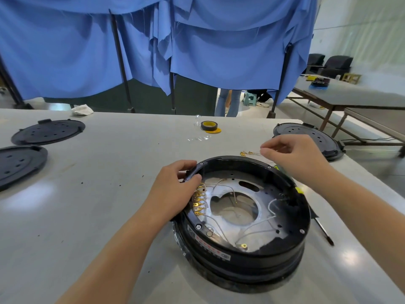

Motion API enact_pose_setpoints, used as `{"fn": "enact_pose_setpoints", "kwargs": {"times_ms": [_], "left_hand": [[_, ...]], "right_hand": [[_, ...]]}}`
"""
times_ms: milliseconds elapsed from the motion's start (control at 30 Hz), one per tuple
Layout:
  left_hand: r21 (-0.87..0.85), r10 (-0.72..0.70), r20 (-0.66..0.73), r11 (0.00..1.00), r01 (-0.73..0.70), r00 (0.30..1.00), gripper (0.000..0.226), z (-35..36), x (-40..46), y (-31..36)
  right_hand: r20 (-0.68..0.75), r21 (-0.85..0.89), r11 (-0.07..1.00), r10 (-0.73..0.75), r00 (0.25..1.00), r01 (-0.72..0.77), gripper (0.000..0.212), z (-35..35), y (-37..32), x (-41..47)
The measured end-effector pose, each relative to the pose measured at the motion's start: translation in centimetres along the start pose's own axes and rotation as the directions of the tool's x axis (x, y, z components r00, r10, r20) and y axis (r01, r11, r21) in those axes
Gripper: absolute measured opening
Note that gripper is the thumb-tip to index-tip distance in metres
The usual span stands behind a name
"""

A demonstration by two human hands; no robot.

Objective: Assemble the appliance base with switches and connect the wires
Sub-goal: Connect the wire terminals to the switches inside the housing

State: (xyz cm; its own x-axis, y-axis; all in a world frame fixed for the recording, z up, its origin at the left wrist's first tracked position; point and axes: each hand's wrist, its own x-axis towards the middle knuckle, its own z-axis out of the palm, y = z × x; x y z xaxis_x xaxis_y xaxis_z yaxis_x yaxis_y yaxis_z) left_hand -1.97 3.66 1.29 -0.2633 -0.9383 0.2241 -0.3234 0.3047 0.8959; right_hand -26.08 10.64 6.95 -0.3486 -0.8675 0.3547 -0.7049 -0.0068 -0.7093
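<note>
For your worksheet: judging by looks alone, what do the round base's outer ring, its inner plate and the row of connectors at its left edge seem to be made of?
Outer ring: probably moulded plastic, black with a soft sheen and smooth formed edges.
Inner plate: likely bare sheet metal, perhaps aluminium; silvery, dull, with punched holes.
Connectors: apparently brass or brass-plated metal, a shiny yellow-gold, beside the left hand.

A single head-worn wide-angle camera is looking forward and down from close above a pale grey worktable (105, 194), facing draped blue fabric curtains (219, 51) hanging beyond the table's far edge.
</note>
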Motion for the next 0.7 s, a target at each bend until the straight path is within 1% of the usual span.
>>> {"fn": "enact_pose_setpoints", "kwargs": {"times_ms": [67, 167, 267, 400, 567, 700], "left_hand": [[0.001, -0.002, -0.02, 1.0, 0.002, 1.0, 0.027, 0.0, 0.0, 0.0], [0.006, 0.001, -0.038, 1.0, -0.001, 0.999, 0.03, 0.1, 0.1, 0.1], [0.024, 0.011, -0.043, 1.0, -0.01, 0.999, 0.031, 0.1, 0.1, 0.1], [0.041, 0.032, -0.039, 0.999, -0.03, 0.999, 0.031, 0.0, 0.0, -0.1], [0.051, 0.046, -0.04, 0.998, -0.044, 0.998, 0.03, 0.1, 0.0, -0.2], [0.067, 0.054, -0.043, 0.996, -0.051, 0.998, 0.03, 0.1, 0.1, -0.4]], "right_hand": [[-0.006, -0.036, 0.998, 0.059, 0.998, -0.06, 0.006, -0.2, 1.6, 1.4], [0.055, -0.148, 0.982, 0.127, 0.99, -0.117, 0.006, 0.1, 3.8, 3.5], [0.15, -0.302, 0.946, 0.167, 0.974, -0.116, 0.011, 1.0, 5.4, 5.4], [0.193, -0.432, 0.9, 0.158, 0.968, -0.061, 0.019, 2.5, 6.1, 7.1], [0.195, -0.511, 0.852, 0.239, 0.951, -0.109, 0.024, 4.1, 6.6, 8.2], [0.179, -0.482, 0.864, 0.26, 0.949, -0.145, 0.015, 4.5, 7.1, 8.4]]}}
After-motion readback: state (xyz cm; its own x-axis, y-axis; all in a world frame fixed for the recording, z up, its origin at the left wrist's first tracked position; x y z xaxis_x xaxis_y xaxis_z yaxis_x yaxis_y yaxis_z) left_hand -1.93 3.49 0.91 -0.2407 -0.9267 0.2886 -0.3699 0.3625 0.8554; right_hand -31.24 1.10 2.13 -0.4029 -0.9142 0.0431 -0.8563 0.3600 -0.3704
